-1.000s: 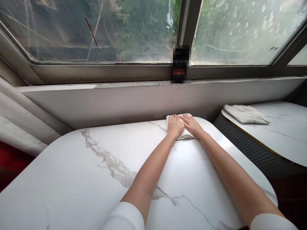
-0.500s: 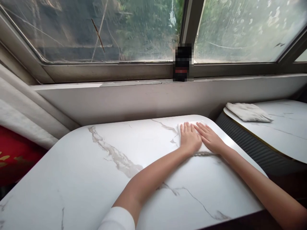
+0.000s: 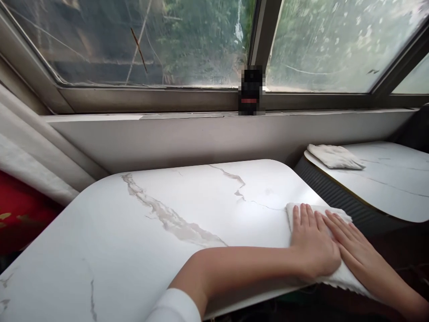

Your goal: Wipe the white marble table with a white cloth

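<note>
Left hand point(image 3: 315, 246) and right hand point(image 3: 358, 252) lie flat (uncurled, palms down) on white cloth point(image 3: 346, 278).

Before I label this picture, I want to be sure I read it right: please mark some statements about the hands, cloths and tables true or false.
1. The left hand and right hand rest on a white cloth. True.
2. A second cloth lies on the other table. True.
3. The right hand touches the second cloth. False: neither hand touches it.
4. The near table has rounded far corners. True.
5. The white cloth lies at the near table's left side. False: it is at the right side.
</note>
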Motion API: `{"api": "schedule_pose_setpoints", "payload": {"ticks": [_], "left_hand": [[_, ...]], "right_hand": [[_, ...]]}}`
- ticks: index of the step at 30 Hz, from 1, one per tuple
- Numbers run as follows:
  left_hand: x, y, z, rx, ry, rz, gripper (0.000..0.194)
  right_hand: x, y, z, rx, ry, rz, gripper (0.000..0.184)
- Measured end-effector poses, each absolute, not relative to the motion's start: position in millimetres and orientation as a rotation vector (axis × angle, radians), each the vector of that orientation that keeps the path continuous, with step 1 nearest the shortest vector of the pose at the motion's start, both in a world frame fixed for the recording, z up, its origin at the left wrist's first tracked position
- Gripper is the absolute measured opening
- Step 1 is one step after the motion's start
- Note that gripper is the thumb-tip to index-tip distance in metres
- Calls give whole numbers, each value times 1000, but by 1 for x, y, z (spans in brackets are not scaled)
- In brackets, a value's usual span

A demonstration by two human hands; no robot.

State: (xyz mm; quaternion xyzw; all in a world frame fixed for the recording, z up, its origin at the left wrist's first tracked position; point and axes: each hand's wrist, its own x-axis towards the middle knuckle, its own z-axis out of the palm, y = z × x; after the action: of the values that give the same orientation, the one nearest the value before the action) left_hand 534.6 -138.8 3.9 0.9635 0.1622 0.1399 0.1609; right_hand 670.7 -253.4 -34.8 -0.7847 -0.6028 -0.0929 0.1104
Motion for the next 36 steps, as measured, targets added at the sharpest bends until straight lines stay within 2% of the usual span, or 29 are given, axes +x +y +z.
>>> {"api": "schedule_pose_setpoints", "payload": {"ticks": [7,15,20,28,36], "left_hand": [[579,-75,-2,2772,569,423,58],[624,40,-8,2761,832,460,55],[632,77,-9,2755,936,471,54],[633,79,-12,2804,960,489,54],[602,29,-10,2858,793,488,53]], "right_hand": [[703,-166,-26,-2528,-1664,-195,54],[729,-32,-8,-2423,-1789,-226,52],[737,14,-4,-2412,-1809,-222,53],[739,10,-8,-2381,-1835,-227,51],[707,-53,-12,-2437,-1824,-323,51]]}}
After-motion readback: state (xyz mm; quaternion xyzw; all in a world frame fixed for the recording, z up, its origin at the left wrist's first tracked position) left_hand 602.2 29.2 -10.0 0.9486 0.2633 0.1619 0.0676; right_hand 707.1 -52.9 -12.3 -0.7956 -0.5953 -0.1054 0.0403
